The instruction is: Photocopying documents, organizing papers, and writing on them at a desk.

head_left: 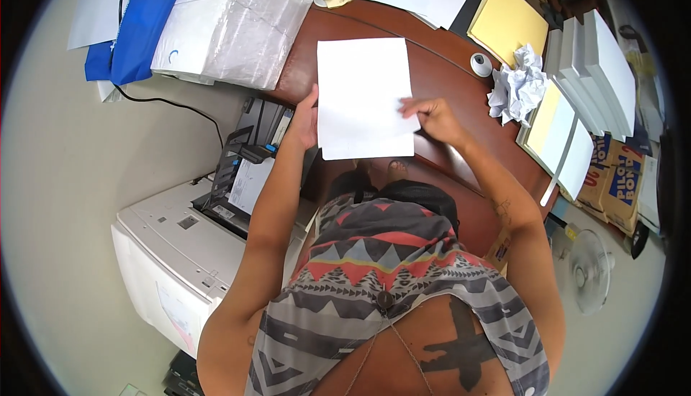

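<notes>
White paper sheets, more than one by their offset lower edges, are held upright above the near edge of the brown table. My left hand is closed on their left edge, with the thumb along the side and some fingers hidden behind. At the right edge is my right hand, curled, with its fingertips over the paper and smeared by motion. Whether those fingertips pinch a sheet is unclear. Under the right hand the paper's edge bulges outward a little.
The brown table bears crumpled paper, a small round white object, yellow paper and white stacks at right. A plastic-wrapped bundle stands back left. A printer is left, a fan right.
</notes>
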Motion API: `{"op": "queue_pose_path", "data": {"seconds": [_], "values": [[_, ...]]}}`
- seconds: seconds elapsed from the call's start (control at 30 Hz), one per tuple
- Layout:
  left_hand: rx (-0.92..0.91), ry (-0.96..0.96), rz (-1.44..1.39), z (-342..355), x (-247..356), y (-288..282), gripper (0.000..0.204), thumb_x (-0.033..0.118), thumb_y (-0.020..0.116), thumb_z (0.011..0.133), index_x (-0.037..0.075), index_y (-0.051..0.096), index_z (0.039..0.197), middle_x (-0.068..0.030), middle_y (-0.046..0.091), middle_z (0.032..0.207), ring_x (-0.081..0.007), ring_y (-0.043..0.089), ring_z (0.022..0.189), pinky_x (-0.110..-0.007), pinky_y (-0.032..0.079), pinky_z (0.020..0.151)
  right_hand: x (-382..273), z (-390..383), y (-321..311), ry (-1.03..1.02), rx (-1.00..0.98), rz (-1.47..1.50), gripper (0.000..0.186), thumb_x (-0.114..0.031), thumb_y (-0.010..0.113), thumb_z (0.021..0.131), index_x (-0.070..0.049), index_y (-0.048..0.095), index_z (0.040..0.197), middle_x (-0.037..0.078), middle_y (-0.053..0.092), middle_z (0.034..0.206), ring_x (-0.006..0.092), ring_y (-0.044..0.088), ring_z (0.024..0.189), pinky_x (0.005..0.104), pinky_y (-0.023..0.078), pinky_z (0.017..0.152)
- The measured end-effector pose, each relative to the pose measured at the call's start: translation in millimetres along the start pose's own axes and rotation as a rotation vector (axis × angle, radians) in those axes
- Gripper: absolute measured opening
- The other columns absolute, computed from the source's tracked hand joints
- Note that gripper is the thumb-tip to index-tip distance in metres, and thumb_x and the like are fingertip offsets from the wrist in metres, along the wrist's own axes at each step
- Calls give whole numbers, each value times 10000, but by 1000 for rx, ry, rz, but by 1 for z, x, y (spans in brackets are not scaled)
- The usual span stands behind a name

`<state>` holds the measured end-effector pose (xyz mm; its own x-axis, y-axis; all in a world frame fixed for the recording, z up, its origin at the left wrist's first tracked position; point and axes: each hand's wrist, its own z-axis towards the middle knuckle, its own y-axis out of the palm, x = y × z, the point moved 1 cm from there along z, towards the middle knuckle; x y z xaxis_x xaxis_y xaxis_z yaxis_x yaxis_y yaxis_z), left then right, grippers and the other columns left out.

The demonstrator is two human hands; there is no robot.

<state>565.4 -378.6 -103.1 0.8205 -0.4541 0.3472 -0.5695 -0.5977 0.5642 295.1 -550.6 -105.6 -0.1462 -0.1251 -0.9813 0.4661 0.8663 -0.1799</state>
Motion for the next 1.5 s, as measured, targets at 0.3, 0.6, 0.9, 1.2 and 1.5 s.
{"op": "queue_pose_path", "data": {"seconds": [0.3, 0.6, 0.9, 1.2, 1.5], "values": [[-28, 14, -47, 4, -2, -9, 771, 576, 472, 995, -105, 491, 1356, -206, 644, 1271, -286, 630, 1183, -417, 494, 1008, 8, -17, 5, 27, 214, 121, 335, 210, 493, 855, -5, 743, 911, 110, 742, 1053, 288, 600, 1249, 348, 475, 1043], [188, 294, 314, 20, -33, -26, 297, 17, 624, 941, -77, 625, 1224, -174, 701, 1136, -254, 705, 975, -386, 566, 877, 17, -34, 1, 87, 278, -6, 373, 94, 535, 797, -34, 667, 1121, 132, 670, 1229, 272, 579, 1256, 372, 465, 1035], [75, 514, 251, 10, -44, -3, 259, 58, 644, 942, -56, 669, 1173, -113, 715, 1079, -178, 678, 946, -332, 544, 855, -16, 7, 8, 409, 278, 465, 282, -76, 723, 903, 39, 658, 1153, 96, 719, 1047, 146, 667, 917, 297, 527, 819], [174, 1259, 507, -29, 32, 44, 318, -18, 749, 831, -10, 634, 1128, -103, 703, 1083, -158, 655, 990, -293, 520, 857, -82, 56, 13, -234, 478, 172, 306, -28, 713, 909, -4, 619, 1199, 82, 649, 1185, 153, 594, 1087, 304, 459, 961], [325, 1340, 631, -24, 54, 55, 167, -6, 659, 896, -9, 603, 1053, -108, 701, 947, -175, 671, 917, -314, 516, 839, -64, 75, 14, -239, 519, 142, 278, -61, 631, 970, 24, 588, 1231, 110, 654, 1154, 168, 605, 1078, 315, 486, 921]]}}
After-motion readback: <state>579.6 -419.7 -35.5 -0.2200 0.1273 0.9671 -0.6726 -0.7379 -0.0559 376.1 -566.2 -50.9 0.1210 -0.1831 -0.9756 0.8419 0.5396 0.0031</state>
